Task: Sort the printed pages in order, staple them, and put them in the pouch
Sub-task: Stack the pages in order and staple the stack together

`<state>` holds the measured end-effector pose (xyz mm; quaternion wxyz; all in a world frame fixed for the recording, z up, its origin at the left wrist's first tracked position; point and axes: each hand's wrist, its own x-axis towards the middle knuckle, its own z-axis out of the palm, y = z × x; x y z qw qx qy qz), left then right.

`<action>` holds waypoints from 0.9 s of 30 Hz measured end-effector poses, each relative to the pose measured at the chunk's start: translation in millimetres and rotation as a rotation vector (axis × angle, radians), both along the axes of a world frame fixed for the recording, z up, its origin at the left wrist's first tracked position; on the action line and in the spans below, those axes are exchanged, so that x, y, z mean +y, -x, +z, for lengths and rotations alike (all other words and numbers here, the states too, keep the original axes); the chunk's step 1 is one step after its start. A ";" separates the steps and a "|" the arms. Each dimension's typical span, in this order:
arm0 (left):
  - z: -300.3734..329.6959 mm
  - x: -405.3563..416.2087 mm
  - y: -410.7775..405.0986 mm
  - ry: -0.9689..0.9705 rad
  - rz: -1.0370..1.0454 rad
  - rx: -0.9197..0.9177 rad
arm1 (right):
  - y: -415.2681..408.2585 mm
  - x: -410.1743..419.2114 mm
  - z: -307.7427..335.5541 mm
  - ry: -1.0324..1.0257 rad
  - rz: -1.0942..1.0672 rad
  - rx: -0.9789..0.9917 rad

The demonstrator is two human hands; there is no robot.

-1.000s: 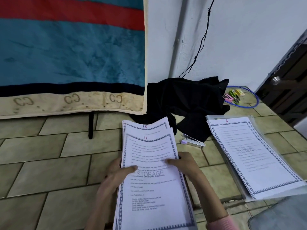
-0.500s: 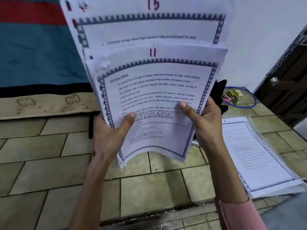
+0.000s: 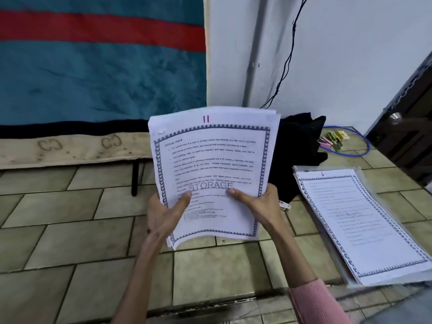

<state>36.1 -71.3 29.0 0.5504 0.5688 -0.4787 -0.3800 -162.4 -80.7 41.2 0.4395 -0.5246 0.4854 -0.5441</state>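
Head view showed both hands holding a stack of printed pages (image 3: 211, 169) upright above the tiled floor (image 3: 70, 230), its top sheet numbered 11 and watermarked STORAGE. The left hand (image 3: 167, 215) gripped the stack's lower left edge, thumb pressed across the front; the right hand (image 3: 259, 203) gripped the lower right edge the same way. A second pile of pages (image 3: 355, 223), topped by sheet 6, lay on a clear pouch (image 3: 364, 181) toward the floor's right edge. Black cloth (image 3: 297, 148) sat behind the stack, near the wall.
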 end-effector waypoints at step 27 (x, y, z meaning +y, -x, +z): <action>-42.0 9.5 -0.9 -0.489 0.015 -0.031 | 1.0 -2.9 -38.3 -0.145 0.036 -0.062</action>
